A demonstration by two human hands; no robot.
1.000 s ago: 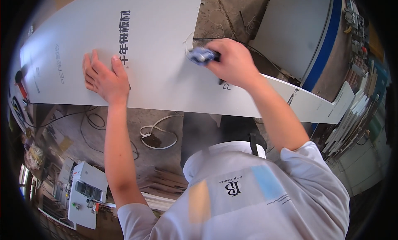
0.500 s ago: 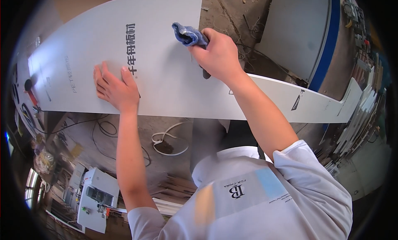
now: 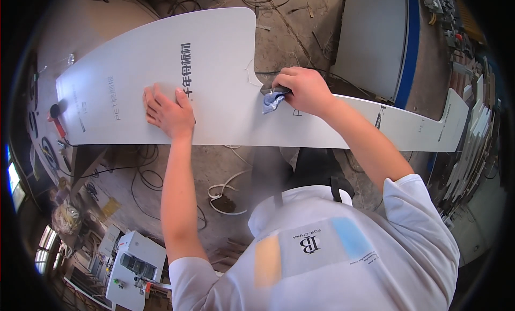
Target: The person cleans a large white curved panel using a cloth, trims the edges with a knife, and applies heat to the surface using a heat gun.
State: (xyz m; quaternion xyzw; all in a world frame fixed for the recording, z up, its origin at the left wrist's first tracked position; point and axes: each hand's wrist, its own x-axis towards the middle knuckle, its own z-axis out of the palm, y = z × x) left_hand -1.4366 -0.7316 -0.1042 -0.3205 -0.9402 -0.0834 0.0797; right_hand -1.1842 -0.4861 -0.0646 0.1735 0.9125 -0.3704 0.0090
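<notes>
Two bare forearms reaching up from the lower edge over a dusty floor with loose white cable (image 3: 225, 190). Left hand (image 3: 167, 110) spread flat, fingers open, pressing on the large white panel (image 3: 214, 69), gripping nothing. Farther on, right hand (image 3: 303, 90) closed around a crumpled blue cloth (image 3: 272, 100), held against the panel at its curved inner edge.

Coiled white cable (image 3: 222, 190) on dusty floor, white machine (image 3: 134, 268) lower left, blue-edged white panel (image 3: 375, 42) upper right

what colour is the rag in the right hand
Blue: the rag bunched under the right hand shows best in the head view.
</notes>
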